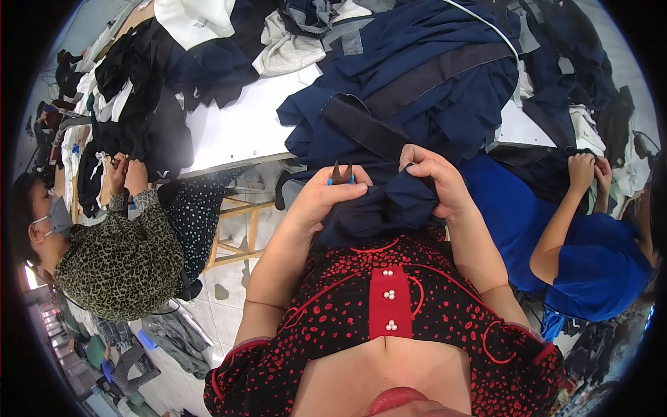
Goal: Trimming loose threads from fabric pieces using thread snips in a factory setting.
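Note:
My left hand (321,197) is closed around small thread snips (340,175) with a blue handle and dark blades pointing up, and it also presses on a bunched navy garment (379,208). My right hand (434,177) grips the same navy garment at its upper edge, fingers curled over the fabric. The garment hangs from a big heap of navy cloth (417,90) on the white table (236,128) and rests against my red-dotted black dress.
A person in a leopard-print top (121,260) sits at my left, hands on black cloth (132,104). A person in blue (590,257) sits at my right, handling dark fabric. A wooden stool (236,233) stands on the tiled floor below the table's edge.

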The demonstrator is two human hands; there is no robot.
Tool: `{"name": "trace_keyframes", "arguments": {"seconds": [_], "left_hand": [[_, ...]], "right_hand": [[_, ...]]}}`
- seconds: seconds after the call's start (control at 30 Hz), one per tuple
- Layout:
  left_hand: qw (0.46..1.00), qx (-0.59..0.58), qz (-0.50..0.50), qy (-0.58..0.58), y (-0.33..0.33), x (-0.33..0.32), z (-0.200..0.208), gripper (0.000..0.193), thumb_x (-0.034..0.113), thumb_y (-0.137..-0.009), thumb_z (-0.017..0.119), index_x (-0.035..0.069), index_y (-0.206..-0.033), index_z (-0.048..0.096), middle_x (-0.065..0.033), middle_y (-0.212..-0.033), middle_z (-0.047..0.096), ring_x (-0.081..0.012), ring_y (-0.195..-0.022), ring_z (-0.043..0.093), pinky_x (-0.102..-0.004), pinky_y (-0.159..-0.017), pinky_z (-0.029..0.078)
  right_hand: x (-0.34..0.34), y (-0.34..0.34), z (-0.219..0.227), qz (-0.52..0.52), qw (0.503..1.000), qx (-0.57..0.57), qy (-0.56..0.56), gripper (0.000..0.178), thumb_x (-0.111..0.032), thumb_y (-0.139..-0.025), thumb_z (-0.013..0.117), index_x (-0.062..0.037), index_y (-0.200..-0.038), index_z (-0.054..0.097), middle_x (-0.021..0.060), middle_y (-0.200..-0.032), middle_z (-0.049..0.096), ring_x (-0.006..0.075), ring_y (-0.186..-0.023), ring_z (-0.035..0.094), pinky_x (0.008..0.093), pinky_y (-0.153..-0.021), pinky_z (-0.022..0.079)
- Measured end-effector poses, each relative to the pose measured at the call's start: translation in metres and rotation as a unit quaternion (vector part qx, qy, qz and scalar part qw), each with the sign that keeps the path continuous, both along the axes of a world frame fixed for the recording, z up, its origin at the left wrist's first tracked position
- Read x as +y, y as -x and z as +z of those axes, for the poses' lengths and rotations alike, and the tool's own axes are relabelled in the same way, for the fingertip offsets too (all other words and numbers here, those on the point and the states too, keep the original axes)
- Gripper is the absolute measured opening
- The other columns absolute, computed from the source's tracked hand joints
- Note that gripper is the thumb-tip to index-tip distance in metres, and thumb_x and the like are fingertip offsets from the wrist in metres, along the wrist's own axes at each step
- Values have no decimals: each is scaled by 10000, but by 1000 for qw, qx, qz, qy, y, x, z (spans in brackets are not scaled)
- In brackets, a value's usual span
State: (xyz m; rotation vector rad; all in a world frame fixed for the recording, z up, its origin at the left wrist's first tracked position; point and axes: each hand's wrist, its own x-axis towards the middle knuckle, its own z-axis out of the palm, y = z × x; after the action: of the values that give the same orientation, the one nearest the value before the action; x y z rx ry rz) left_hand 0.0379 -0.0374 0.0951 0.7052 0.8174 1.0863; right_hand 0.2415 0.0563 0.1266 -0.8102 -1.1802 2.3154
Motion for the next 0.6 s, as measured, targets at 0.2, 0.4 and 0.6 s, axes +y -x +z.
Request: {"name": "trace_keyframes", "arguments": {"seconds": [0.2,0.4,0.6], "left_hand": [[996,-77,30,42,0,0,-5,149,165,-804,632,27,-853,607,14,-771,579,-65,-700,535,-200,-645,412],[998,19,28,-47,-8,-1,5,192,200,-823,617,18,-880,594,29,-788,555,-45,-714,488,-192,-652,378],[993,73,69,-61,-14,0,4,77,96,-833,621,21,-830,605,71,-731,539,-17,-707,469,-184,-657,369]], "right_hand": [[-7,-1,11,23,999,-23,-29,97,-121,-797,591,-48,-822,532,-33,-773,525,37,-692,477,182,-645,384],[-12,0,10,67,987,-98,-108,120,-140,-834,629,-40,-826,564,-34,-756,557,17,-707,491,179,-648,394],[-14,2,1,72,986,-84,-125,133,-131,-881,584,-15,-818,598,-30,-776,572,30,-734,501,183,-671,396]]}}
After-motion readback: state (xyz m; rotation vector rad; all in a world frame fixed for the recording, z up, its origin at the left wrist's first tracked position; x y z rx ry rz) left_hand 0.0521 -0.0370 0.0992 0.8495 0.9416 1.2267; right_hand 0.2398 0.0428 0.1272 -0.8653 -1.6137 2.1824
